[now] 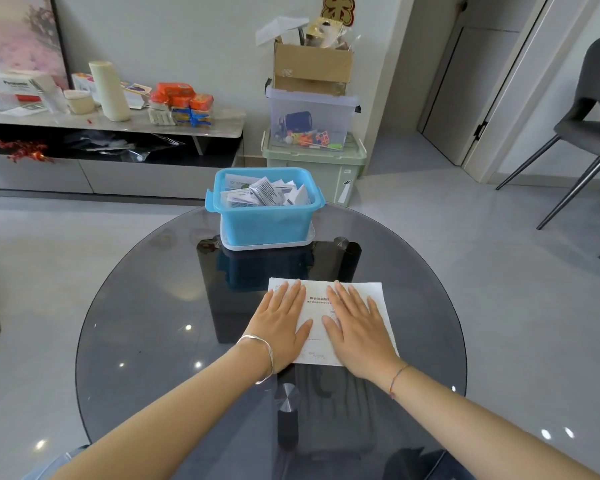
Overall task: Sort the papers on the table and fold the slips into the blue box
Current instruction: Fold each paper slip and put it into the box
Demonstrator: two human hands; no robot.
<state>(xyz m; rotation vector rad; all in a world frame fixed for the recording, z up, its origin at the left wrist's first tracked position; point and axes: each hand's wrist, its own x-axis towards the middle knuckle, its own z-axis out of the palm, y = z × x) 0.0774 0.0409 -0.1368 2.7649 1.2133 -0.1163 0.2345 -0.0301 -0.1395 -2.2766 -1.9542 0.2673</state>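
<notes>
Many folded slips (267, 194) lie already in the box (265, 220) beyond the fingertips, and one paper (317, 332) waits unfolded under the flat, open left hand (279, 322) and right hand (359, 329).

White paper (317, 336) flat, blue box (267, 223) (slip-filled) beyond

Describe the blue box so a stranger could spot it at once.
Find the round dark glass table. At its far edge, beyond the white sheet, stands the blue box. Unlike the stacked bins behind, it is open-topped and stuffed with folded slips.
</notes>
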